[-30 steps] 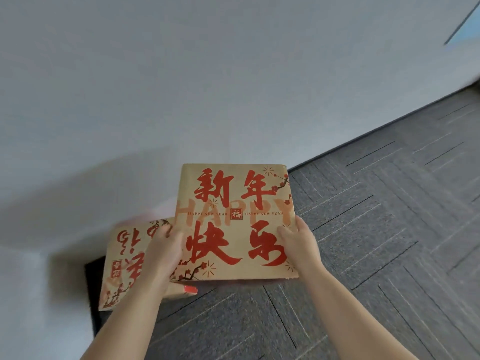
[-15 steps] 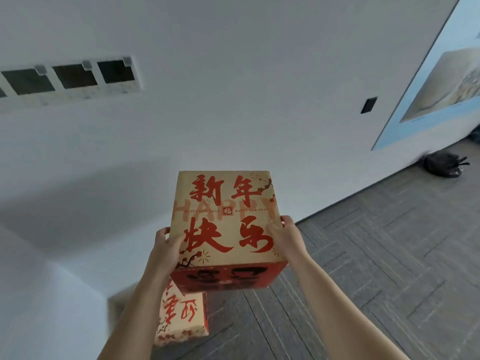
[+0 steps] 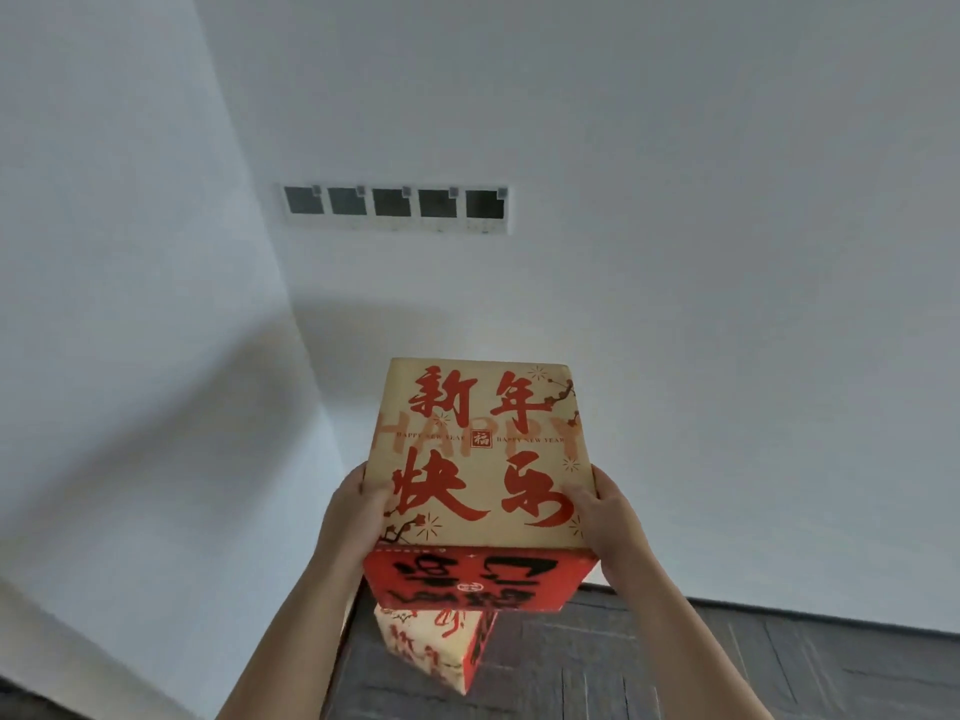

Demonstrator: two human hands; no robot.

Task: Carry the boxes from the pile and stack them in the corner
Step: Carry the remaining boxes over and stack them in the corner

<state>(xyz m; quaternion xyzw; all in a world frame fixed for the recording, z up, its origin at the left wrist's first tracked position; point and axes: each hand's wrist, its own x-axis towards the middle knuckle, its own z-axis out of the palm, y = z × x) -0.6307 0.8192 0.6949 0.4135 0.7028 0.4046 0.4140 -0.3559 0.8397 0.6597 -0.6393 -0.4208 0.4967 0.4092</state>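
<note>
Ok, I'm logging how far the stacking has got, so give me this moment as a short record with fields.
held box: tan top with red characters, red front side, directly above the lower box
left hand: grips the held box's left edge
right hand: grips its right edge
lower box: on the floor in the wall corner, top hidden by the held box
contact between boxes: cannot tell
wall panel: row of five dark squares on the white wall

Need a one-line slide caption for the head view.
Head view: left hand and right hand grip a printed box over a second box on the floor in the corner.
</note>
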